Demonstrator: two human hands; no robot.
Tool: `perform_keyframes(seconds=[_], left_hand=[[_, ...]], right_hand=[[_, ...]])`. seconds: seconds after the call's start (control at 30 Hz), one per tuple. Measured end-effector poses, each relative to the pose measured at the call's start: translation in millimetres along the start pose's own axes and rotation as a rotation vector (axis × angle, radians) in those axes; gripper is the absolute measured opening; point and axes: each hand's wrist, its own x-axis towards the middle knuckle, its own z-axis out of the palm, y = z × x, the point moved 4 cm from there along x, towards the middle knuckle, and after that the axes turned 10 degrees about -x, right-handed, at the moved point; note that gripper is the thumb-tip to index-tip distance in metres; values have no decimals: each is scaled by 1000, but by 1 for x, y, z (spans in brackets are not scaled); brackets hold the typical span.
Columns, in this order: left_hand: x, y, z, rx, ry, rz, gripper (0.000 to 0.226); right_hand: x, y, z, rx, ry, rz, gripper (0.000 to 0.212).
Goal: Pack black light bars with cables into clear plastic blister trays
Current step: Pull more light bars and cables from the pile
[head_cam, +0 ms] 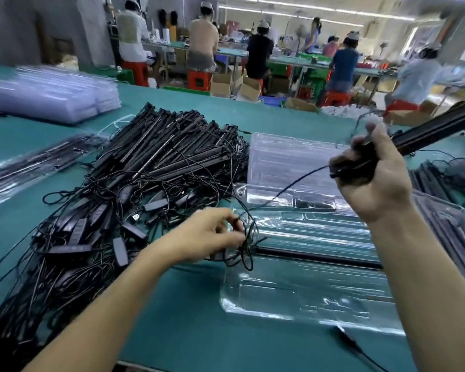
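Note:
My right hand (373,178) grips the near end of black light bars (435,130), lifted above the table and pointing up to the right. A thin black cable (285,189) runs from that end down to my left hand (207,234), which pinches a looped bundle of the cable at the left edge of an open clear blister tray (306,296). One black bar (317,256) lies in a slot of that tray. A big heap of black light bars with cables and controllers (134,178) covers the table to the left.
A stack of empty clear trays (51,95) sits far left, another clear tray (287,154) behind the open one. Packed trays (30,167) lie at the left edge, more at the right (451,232). The table is green (177,318). Seated workers fill the background.

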Motion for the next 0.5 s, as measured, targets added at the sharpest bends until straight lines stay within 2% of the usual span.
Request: perform_keyframes(seconds=[0.1,0.2,0.27,0.37,0.47,0.5], left_hand=[[-2,19,-7,-217,135,79,15],[7,39,-2,-379,319,183,18],[14,54,10,-309,415,282,17],[20,71,31,-25,433,428,13],[19,72,37,-79,371,439,2],[15,73,38,-73,349,460,9]], right_hand=[[-16,7,-7,-84,-95,99,19],[-41,29,-9,-198,-264,225,5],[-57,50,-6,-281,-375,307,13],[-70,76,3,-401,-442,300,21],[-72,84,9,-374,-422,273,39],[-70,82,7,-383,-388,265,42]])
